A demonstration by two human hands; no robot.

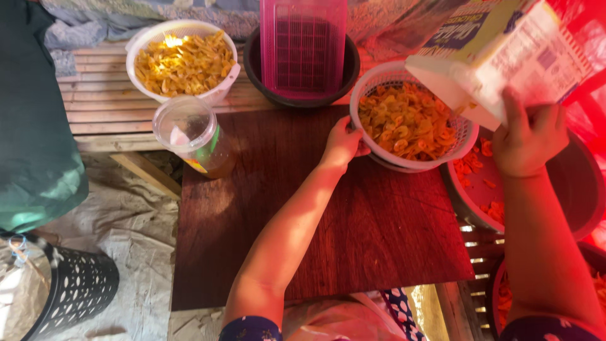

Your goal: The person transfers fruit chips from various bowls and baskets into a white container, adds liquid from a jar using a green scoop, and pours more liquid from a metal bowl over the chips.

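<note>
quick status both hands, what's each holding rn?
Left hand: closed on the rim of the white basket of chips.
Right hand: closed on a tilted carton held over that basket.

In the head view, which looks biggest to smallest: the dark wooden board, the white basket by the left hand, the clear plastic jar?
1. Dark wooden board, clearly largest.
2. White basket that the left hand touches.
3. Clear plastic jar, smallest.

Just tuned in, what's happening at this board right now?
A person's left hand grips the rim of a white basket of yellow chips on a dark wooden board. The right hand holds a tilted carton over that basket. A second basket of chips, a lidded plastic jar and a pink crate in a dark bowl sit behind.
</note>
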